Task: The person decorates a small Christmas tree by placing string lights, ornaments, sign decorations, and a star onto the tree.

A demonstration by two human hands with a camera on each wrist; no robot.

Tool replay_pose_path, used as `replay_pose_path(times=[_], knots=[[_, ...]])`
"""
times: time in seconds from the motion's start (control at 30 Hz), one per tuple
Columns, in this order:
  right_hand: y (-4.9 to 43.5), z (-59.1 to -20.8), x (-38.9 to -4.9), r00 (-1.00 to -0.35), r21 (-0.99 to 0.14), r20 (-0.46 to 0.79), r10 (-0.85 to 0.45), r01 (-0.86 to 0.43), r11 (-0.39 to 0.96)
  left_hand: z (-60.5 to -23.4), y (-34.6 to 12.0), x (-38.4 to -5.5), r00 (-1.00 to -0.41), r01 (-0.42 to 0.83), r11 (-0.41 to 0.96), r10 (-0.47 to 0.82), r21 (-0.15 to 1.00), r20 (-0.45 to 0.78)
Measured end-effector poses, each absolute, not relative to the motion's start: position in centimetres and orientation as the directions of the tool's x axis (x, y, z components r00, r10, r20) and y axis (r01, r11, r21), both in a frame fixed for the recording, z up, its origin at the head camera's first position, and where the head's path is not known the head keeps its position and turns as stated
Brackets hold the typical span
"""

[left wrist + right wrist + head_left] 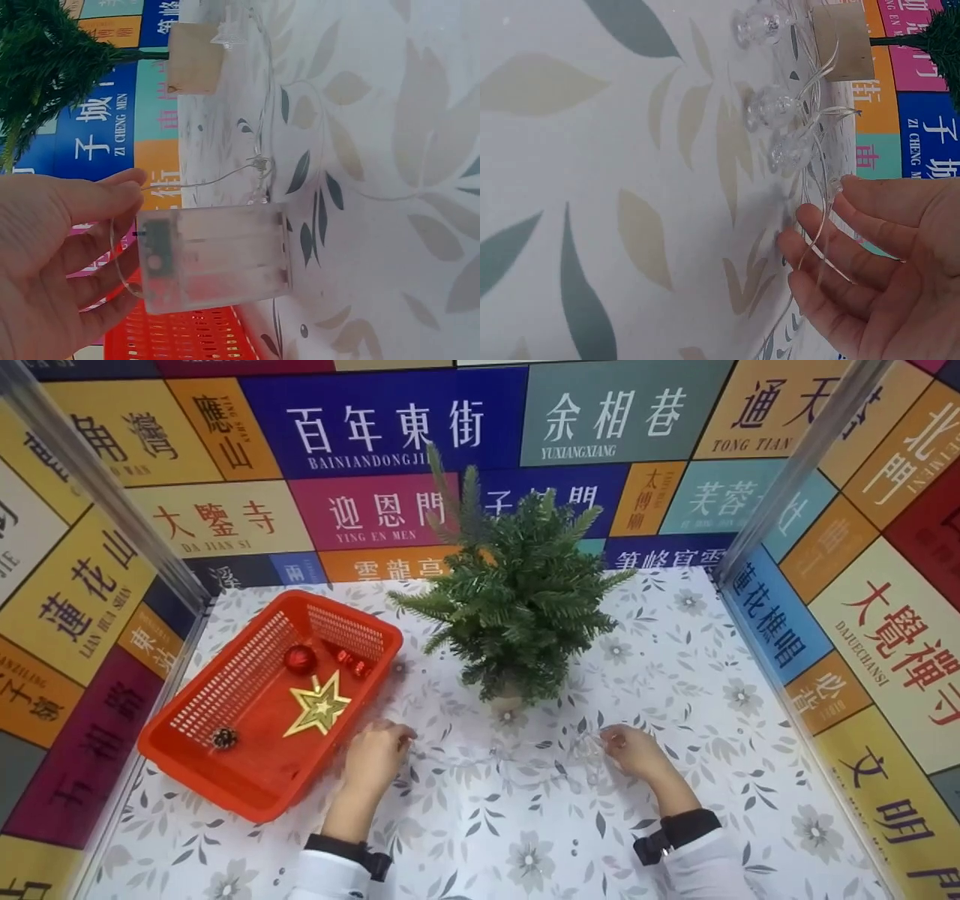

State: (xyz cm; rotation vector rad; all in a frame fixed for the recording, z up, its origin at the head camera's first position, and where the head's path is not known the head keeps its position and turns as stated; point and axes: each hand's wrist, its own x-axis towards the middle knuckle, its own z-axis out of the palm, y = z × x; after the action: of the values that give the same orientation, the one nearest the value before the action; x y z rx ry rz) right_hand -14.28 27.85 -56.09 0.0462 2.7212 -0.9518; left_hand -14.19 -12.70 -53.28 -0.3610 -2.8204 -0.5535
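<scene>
My left hand (375, 754) pinches the thin wire of a string of clear lights between thumb and index finger. Close by its fingertips in the left wrist view is the clear plastic battery box (217, 259) of these lights. On the other side my right hand (634, 750) holds the clear wire between thumb and index finger, and a strand passes over its other fingers. Clear bulbs (772, 107) lie on the cloth beside that hand. Between and beyond both hands a small artificial pine tree (525, 600) stands upright on a wooden block base (195, 60).
A red plastic basket (274, 802) stands left of the left hand. Inside it are a gold star (322, 706), a red ball (300, 658), small red ornaments (352, 661) and a pine cone (223, 738). Printed panels (390, 427) wall in the flower-patterned tablecloth (480, 825).
</scene>
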Motion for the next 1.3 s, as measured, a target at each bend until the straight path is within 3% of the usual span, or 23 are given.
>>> replay_pose_path(times=[0.23,0.4,0.57,0.7,0.77,0.87,1.03,1.3], knots=[[24.5,-53.4,-13.3,-0.992,-0.489,-0.099,-0.077,-0.019,0.872,-53.7,-12.7,-14.8,-0.955,0.241,0.909,0.16,0.34,0.251],[20.2,-52.7,-12.0,-0.956,-0.496,-0.126,-0.267,-0.172,0.851,-54.2,-12.9,-14.9,-0.965,0.216,0.922,0.153,0.321,0.211],[17.2,-54.1,-11.3,-0.872,-0.441,-0.177,-0.456,-0.344,0.829,-54.4,-12.2,-14.6,-0.918,0.284,0.927,0.189,0.245,0.35],[16.2,-55.5,-11.2,-0.857,-0.394,-0.185,-0.48,-0.383,0.836,-54.9,-9.8,-14.0,-0.859,0.381,0.881,0.224,0.282,0.459],[16.1,-56.2,-11.1,-0.863,-0.383,-0.183,-0.471,-0.379,0.842,-55.4,-8.1,-13.4,-0.873,0.412,0.845,0.259,0.34,0.414],[16.2,-56.9,-11.0,-0.873,-0.356,-0.177,-0.455,-0.374,0.856,-56.6,-5.8,-12.5,-0.912,0.402,0.825,0.326,0.396,0.247],[16.5,-57.5,-10.9,-0.871,-0.325,-0.127,-0.475,-0.416,0.85,-58.2,-3.7,-11.9,-0.921,0.379,0.861,0.385,0.34,0.052],[17.9,-55.2,-12.3,-0.908,-0.579,-0.049,-0.417,-0.314,0.752,-58.7,-3.6,-12.6,-0.933,0.323,0.883,0.357,0.34,-0.041]])
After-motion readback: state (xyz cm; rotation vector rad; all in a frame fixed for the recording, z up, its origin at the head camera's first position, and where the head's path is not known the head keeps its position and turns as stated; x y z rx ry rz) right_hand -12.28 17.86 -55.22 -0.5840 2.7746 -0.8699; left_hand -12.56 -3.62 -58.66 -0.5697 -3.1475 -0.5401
